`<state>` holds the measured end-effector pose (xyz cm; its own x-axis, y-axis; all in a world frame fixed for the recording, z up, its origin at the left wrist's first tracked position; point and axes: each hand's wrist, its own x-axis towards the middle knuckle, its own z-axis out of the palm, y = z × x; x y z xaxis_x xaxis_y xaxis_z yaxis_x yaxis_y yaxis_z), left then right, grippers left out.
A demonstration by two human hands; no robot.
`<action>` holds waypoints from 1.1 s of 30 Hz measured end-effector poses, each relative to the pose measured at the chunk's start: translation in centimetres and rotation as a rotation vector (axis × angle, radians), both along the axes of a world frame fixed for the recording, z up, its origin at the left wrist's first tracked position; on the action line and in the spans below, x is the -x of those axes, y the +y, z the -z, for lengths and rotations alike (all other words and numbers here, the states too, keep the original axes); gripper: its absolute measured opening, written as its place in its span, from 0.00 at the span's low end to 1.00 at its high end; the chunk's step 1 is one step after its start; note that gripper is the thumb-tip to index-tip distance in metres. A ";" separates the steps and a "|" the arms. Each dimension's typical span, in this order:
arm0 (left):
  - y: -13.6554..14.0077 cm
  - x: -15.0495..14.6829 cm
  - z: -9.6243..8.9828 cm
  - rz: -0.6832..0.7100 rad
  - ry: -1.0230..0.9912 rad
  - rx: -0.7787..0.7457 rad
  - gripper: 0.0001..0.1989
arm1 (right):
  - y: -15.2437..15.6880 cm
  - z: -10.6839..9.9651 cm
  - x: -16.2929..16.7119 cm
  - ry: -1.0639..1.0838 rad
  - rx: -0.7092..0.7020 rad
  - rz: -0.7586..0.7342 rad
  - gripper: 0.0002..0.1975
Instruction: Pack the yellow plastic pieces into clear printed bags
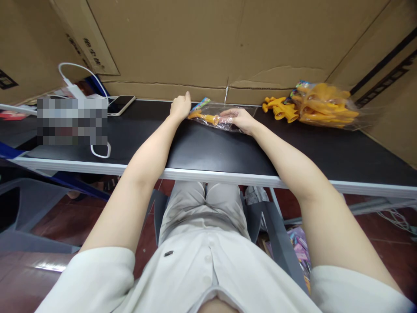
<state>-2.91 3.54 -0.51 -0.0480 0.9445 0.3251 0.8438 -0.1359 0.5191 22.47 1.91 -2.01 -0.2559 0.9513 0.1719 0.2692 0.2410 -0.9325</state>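
Across the black tabletop (221, 152): at right, a full bag (329, 106); at centre, a thin bag (212, 108). By its label end, left hand (180, 107), curled; at its clear end, right hand (240, 119); fingers (228, 114) clamped or not, impossible to tell. Inside, one yellow piece (208, 118).

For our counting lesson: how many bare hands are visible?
2: bare left hand beside the colourful printed end of a clear plastic bag, bare right hand at its opposite end.

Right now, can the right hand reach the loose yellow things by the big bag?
Probably yes: nothing seems to stand between the right hand and the loose yellow things, though its fingers are at the small clear bag.
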 end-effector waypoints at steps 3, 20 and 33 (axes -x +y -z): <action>-1.2 -0.8 -0.6 0.032 -0.018 0.017 0.34 | 0.0 0.0 -0.1 -0.013 -0.004 -0.006 0.15; -1.5 -1.4 -0.1 0.198 0.057 0.082 0.32 | -0.8 -0.7 -0.2 -0.004 0.062 -0.080 0.14; -0.6 0.1 0.4 0.005 0.078 0.099 0.35 | 1.0 -1.8 -2.5 -0.397 -0.294 0.269 0.10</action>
<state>-2.98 2.95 -0.86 -0.0210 0.9723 0.2326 0.8814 -0.0918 0.4633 25.00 2.93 -0.17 -0.1099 0.9186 0.3795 0.6739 0.3495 -0.6510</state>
